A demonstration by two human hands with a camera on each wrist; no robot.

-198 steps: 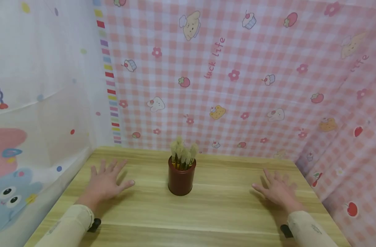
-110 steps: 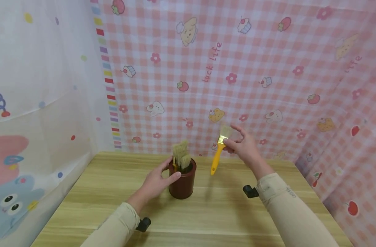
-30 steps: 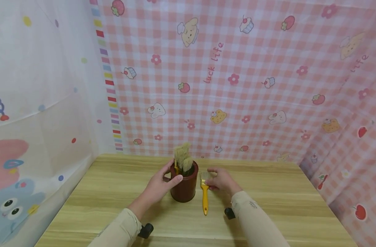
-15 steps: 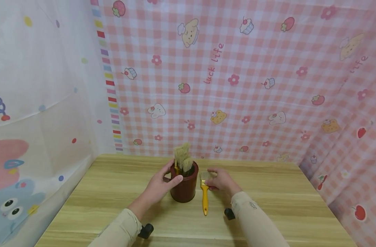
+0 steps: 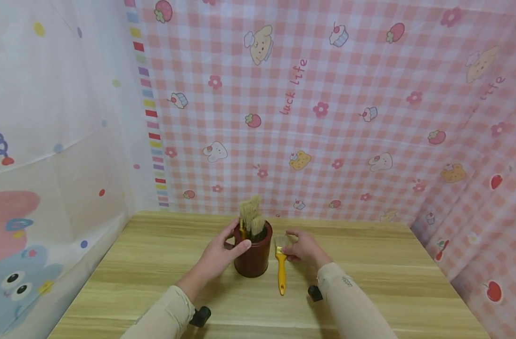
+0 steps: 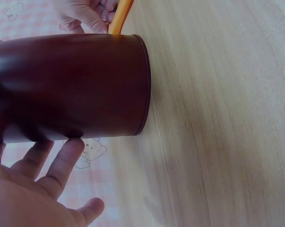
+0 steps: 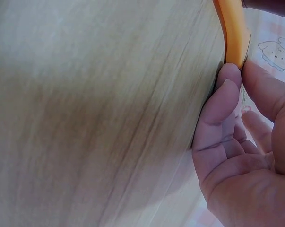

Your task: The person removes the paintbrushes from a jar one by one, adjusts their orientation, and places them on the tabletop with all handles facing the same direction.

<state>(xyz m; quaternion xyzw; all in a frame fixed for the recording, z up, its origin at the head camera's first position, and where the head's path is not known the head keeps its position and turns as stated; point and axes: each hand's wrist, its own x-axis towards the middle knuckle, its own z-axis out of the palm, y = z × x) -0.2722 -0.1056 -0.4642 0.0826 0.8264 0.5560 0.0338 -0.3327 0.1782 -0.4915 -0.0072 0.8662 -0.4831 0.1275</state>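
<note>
Yellow-handled brush point(image 5: 281, 270) lies flat on the wooden table point(image 5: 368, 282), its head pinched by the right hand point(image 5: 303, 247). Just left of that hand stands a dark red cup point(image 5: 252, 254) of brushes, gripped by the left hand point(image 5: 217, 256). Pink checked cloth point(image 5: 325, 117) with cartoon prints hangs behind both hands.

Handles of brushes point(image 5: 250, 215) hidden inside the dark red cup point(image 5: 252, 256).
</note>
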